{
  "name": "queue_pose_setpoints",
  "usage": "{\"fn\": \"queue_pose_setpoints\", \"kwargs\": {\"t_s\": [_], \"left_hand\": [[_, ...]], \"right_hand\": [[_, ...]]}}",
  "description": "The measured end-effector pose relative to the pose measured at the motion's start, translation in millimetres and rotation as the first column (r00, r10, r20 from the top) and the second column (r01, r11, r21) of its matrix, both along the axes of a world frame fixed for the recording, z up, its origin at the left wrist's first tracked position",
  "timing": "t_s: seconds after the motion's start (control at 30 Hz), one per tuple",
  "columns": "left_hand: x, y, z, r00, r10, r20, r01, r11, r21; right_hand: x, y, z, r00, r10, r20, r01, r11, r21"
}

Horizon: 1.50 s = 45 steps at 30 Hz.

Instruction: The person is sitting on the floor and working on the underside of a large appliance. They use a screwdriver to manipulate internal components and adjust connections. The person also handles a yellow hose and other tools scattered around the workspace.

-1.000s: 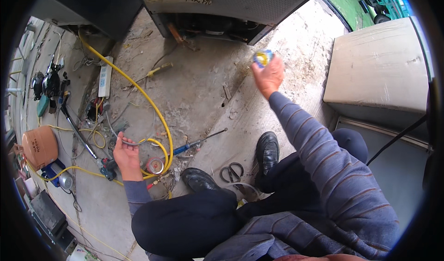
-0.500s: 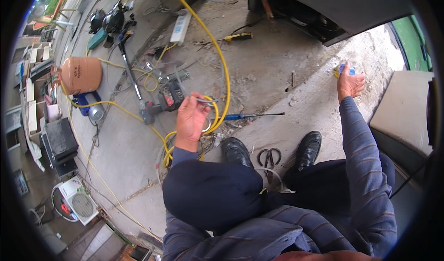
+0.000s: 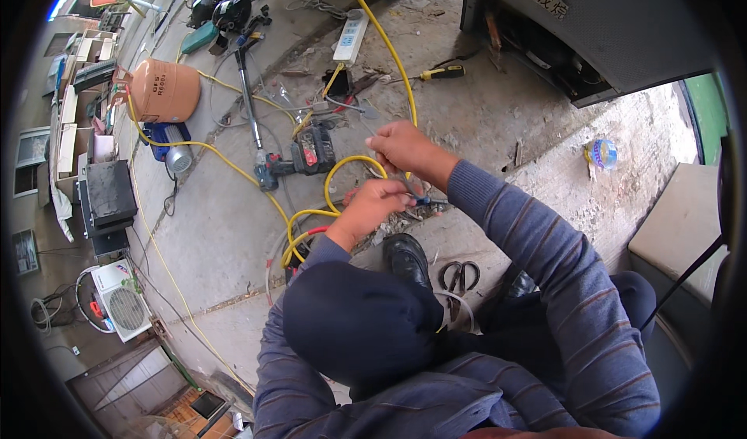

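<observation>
My left hand [image 3: 366, 209] is closed on a thin grey cable [image 3: 405, 180] above loops of yellow hose [image 3: 331, 182]. My right hand [image 3: 401, 147], just above it, pinches the same cable higher up. A blue-handled screwdriver [image 3: 424, 201] lies partly hidden behind my fingers. Left of my hands rests a cordless power tool [image 3: 311, 147]. Black scissors [image 3: 459, 274] lie between my shoes. At the right, a roll of yellow-and-blue tape [image 3: 601, 153] sits on the pale concrete, apart from both hands.
An orange gas cylinder [image 3: 163, 93], a blue motor [image 3: 177, 158] and a white power strip [image 3: 350, 36] stand or lie among cables. A dark appliance [image 3: 607, 19] is at the top right, a pale box [image 3: 677, 221] at the right, an outdoor unit [image 3: 124, 303] at the lower left.
My right hand has let go of the tape roll on the concrete and come left to the cable beside my left hand. The view has swung leftward.
</observation>
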<state>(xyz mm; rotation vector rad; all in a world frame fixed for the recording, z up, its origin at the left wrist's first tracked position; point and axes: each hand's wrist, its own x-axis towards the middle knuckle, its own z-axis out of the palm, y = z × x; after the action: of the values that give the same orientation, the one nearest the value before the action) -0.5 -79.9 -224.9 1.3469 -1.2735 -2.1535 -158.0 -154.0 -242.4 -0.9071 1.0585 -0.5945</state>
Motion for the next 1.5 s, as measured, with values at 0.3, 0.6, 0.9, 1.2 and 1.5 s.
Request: {"fn": "queue_pose_setpoints", "kwargs": {"t_s": [0.3, 0.6, 0.9, 1.2, 1.5], "left_hand": [[68.7, -118.6, -33.3, 0.452, 0.829, -0.329, -0.482, 0.538, 0.691], [151.6, -151.9, -4.6, 0.404, 0.901, -0.159, -0.580, 0.386, 0.717], [153.2, -152.5, 60.9, 0.344, 0.916, -0.207, -0.863, 0.395, 0.314], [86.9, -137.6, 75.0, 0.725, 0.673, -0.147, -0.689, 0.703, -0.176], [96.8, -130.0, 73.2, 0.763, 0.636, 0.117, -0.444, 0.647, -0.620]], "right_hand": [[-2.2, 49.1, 49.0, 0.983, 0.135, -0.126, -0.185, 0.730, -0.658], [-58.6, 120.4, 80.2, 0.707, 0.590, -0.391, -0.647, 0.315, -0.695], [-130.2, 144.8, 24.1, 0.410, 0.536, -0.738, -0.904, 0.132, -0.406], [-143.7, 147.2, 16.4, 0.294, 0.393, -0.871, -0.954, 0.071, -0.290], [-139.7, 144.0, 18.2, 0.358, 0.403, -0.842, -0.934, 0.163, -0.319]]}}
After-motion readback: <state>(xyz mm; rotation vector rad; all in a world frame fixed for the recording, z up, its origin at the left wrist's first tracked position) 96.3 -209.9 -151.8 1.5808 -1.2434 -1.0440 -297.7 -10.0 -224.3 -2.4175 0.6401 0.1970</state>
